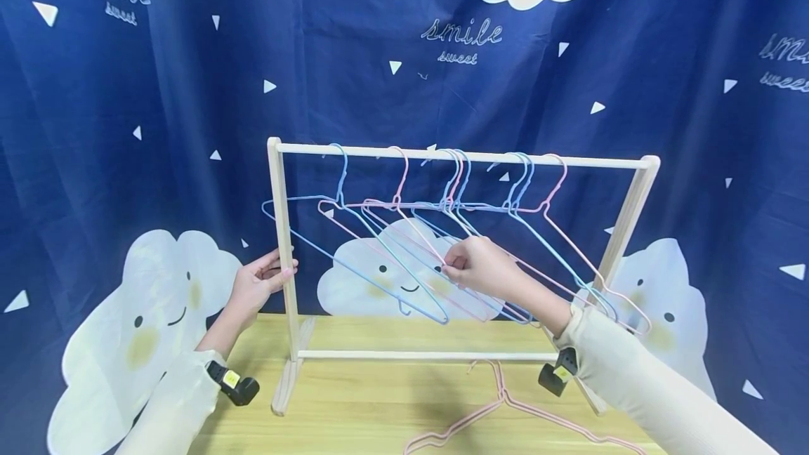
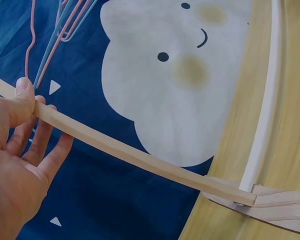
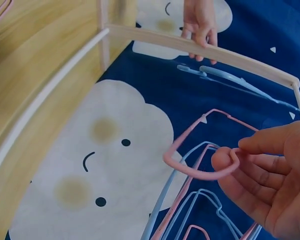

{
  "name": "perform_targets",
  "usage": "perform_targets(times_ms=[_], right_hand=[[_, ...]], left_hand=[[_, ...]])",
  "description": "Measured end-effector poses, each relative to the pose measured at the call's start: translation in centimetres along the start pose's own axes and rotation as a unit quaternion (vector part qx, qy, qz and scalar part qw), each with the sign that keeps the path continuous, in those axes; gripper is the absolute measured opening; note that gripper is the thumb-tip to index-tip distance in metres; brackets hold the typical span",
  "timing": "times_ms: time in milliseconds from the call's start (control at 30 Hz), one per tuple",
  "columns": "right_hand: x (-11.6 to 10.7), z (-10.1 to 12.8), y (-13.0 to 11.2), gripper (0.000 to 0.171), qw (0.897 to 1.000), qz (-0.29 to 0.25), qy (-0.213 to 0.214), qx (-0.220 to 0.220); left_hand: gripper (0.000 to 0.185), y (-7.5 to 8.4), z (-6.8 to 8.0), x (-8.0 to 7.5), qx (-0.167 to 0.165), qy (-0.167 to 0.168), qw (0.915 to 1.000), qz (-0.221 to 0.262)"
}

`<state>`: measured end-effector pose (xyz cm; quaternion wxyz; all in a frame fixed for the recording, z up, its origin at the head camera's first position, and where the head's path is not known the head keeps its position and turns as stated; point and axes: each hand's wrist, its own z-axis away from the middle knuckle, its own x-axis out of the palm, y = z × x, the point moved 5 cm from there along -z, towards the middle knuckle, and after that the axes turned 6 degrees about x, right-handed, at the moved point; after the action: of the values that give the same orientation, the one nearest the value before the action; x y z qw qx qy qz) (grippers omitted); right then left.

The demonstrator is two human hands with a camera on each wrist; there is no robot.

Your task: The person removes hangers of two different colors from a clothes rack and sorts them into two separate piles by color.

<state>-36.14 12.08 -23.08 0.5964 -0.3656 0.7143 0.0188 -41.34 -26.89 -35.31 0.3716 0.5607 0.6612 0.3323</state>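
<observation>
We see a wooden rack [image 1: 624, 220], its left post [image 1: 291, 321] gripped between the left hand's [image 1: 258, 285] thumb and fingers. The right hand [image 1: 478, 269] pinches the lower corner of a pink hanger [image 3: 202, 175], which hangs from the top rail [image 1: 366, 152] beside blue hangers [image 1: 344, 175].

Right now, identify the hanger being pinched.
The pink clothes hanger hooked second from left on the rail; the right hand pinches only this one.
</observation>
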Motion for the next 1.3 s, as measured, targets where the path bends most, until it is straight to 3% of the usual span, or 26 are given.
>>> perform_targets(times_ms=[167,367,500,867,1067,1300], right_hand=[[-0.2,0.4,-0.1,0.015,0.999,-0.023,0.028,0.019],[-0.9,0.9,-0.1,0.016,0.991,-0.054,0.114,0.039],[-1.4,1.3,-0.2,0.015,0.985,-0.058,0.161,0.03],[-3.0,2.6,0.0,0.011,0.977,-0.065,0.202,0.017],[-4.3,3.6,1.2,0.012,0.974,-0.055,0.219,0.026],[-5.8,6.2,3.5,0.009,0.967,-0.082,0.24,0.027]], left_hand=[[0.06,-0.2,-0.1,-0.1,-0.01,0.003,0.9999,-0.007],[0.059,-0.2,-0.1,0.0,-0.008,0.009,0.9999,-0.002],[0.059,-0.2,0.0,0.1,-0.005,0.01,0.9999,-0.003],[0.06,-0.8,0.5,-0.2,0.012,-0.009,0.9997,-0.019],[0.059,-2.2,1.5,-0.3,0.01,-0.025,0.999,0.036],[0.053,-3.1,1.7,-0.5,0.033,0.009,0.9941,0.103]])
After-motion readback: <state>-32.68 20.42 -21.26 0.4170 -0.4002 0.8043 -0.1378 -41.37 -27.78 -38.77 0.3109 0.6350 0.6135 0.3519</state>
